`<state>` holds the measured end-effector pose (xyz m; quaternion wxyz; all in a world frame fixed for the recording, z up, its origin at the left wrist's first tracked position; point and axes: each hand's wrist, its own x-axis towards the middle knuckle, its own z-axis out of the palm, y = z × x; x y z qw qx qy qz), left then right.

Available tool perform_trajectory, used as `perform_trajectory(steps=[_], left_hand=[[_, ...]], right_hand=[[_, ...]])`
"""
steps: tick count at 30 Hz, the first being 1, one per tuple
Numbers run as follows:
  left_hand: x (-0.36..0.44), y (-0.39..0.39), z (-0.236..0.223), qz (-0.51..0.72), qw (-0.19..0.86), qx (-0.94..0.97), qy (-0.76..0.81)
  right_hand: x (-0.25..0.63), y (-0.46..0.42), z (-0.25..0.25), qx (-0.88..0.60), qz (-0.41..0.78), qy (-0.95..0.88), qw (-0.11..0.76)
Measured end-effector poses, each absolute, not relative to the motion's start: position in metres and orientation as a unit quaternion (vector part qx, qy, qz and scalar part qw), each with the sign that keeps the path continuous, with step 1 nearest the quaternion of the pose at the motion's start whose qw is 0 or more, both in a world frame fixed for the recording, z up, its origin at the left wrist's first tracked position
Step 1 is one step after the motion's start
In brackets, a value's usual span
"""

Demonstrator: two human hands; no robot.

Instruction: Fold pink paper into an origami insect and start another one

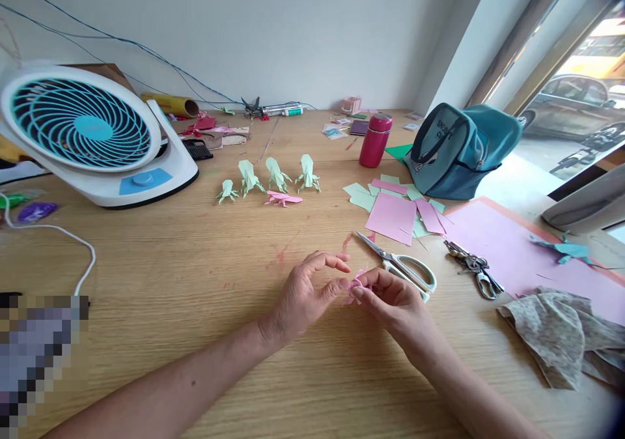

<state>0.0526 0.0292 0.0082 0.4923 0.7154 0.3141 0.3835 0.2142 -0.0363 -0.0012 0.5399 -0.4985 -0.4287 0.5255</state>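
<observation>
A small pink folded-paper figure (360, 285) is pinched between the thumb and fingers of my right hand (393, 299), which hides part of it. My left hand (312, 286) has its fingers apart and curved; its thumb tip reaches the near side of the pink piece and seems to touch it. Right behind my right hand lies a pair of scissors (398, 263) with white handles, blades pointing up and left. Farther back stand several pale green origami insects (277, 174), with a pink origami insect (284, 198) in front of them.
Pink paper squares (390, 216) and green scraps lie right of centre, before a red flask (375, 141) and a teal bag (459, 152). Keys (471, 266), a grey cloth (556, 335) and a large pink sheet (498, 243) are at right. A fan (97, 133) stands left.
</observation>
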Motion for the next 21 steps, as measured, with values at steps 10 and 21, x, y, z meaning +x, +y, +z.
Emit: perform_trajectory(steps=[10,21], left_hand=[[0.054,0.022,0.012,0.403,0.429,0.743,0.319],[0.051,0.021,0.02,0.439,0.307,0.811,0.235]], right_hand=[[0.215,-0.036,-0.002,-0.499,0.502,-0.438,0.554],[0.219,-0.037,-0.003,-0.462,0.477,-0.507,0.549]])
